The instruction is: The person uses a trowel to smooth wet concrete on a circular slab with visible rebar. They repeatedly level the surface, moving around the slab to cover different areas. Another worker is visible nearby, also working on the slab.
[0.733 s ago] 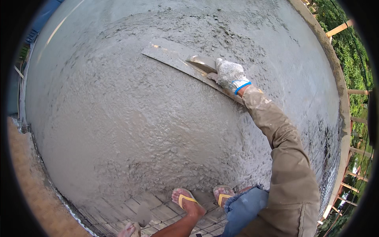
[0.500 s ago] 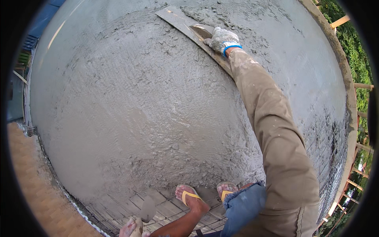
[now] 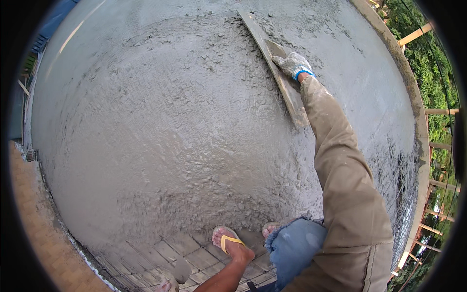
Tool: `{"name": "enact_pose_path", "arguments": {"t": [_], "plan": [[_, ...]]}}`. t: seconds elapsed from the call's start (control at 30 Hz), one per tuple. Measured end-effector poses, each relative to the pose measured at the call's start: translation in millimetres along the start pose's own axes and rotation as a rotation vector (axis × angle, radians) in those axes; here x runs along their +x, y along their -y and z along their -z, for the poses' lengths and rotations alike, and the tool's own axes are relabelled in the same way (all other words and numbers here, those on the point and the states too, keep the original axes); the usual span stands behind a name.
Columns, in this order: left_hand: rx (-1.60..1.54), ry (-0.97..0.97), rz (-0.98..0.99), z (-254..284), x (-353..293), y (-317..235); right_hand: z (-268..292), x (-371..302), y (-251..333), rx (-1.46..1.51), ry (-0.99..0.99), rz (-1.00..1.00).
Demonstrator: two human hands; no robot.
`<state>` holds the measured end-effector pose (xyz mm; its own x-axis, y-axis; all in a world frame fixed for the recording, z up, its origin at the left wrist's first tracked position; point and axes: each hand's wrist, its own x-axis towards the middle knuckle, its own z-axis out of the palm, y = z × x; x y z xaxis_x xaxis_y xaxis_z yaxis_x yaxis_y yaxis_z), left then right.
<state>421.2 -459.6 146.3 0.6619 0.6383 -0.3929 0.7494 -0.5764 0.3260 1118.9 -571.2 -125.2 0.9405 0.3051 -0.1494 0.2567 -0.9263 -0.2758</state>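
Observation:
A long, flat float (image 3: 281,80), grey with wet concrete, rests on the wet concrete slab (image 3: 160,131) in the upper right. My right hand (image 3: 295,64), in a dirty white glove with a blue cuff, is closed around its handle, which the hand partly hides. At the bottom edge my left hand (image 3: 168,286) is mostly cut off by the frame. A small trowel (image 3: 182,270) with a grey rounded blade projects up from it; the grip itself is barely visible.
Steel reinforcing mesh (image 3: 165,250) lies bare around my sandalled foot (image 3: 233,243), with more mesh (image 3: 406,194) at the right. A curved concrete edge (image 3: 419,117) runs along the right side, with timbers (image 3: 416,34) and trees beyond. Brown boards (image 3: 41,214) lie at the left.
My right hand has shifted right and slightly nearer with the float, which has swung to a steeper angle. My left hand and the trowel have sunk lower in view.

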Motion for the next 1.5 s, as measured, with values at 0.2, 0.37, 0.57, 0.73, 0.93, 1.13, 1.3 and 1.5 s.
{"name": "enact_pose_path", "arguments": {"t": [0.2,0.37,0.57,0.73,0.93,1.13,1.3,1.5], "plan": [[-0.141,-0.022,0.097,-2.1,-8.2,19.4,11.3,-76.2,-57.6,-0.031,-0.034,-0.145],[-0.256,-0.017,0.26,-13.5,-18.9,39.1,29.0,-33.3,-88.4,-0.137,-0.084,-0.29],[-0.426,-0.096,0.456,-22.8,-8.4,32.7,1.8,44.3,0.8,-0.028,0.02,-0.003],[-0.077,-0.029,0.027,5.2,21.4,9.1,-21.6,56.7,113.9,-0.055,0.126,0.189],[0.023,-0.115,-0.051,9.0,38.2,-11.6,-61.5,-2.2,197.8,0.016,0.205,0.451],[0.02,-0.189,-0.197,9.7,40.0,-34.1,-71.3,-77.0,205.6,-0.12,0.222,0.697],[0.008,-0.126,-0.198,6.6,40.4,-44.0,-63.7,-8.8,162.8,-0.159,0.018,0.499],[-0.048,-0.151,-0.151,5.6,36.3,-42.3,-40.8,63.5,59.3,-0.184,-0.039,0.063]]}}
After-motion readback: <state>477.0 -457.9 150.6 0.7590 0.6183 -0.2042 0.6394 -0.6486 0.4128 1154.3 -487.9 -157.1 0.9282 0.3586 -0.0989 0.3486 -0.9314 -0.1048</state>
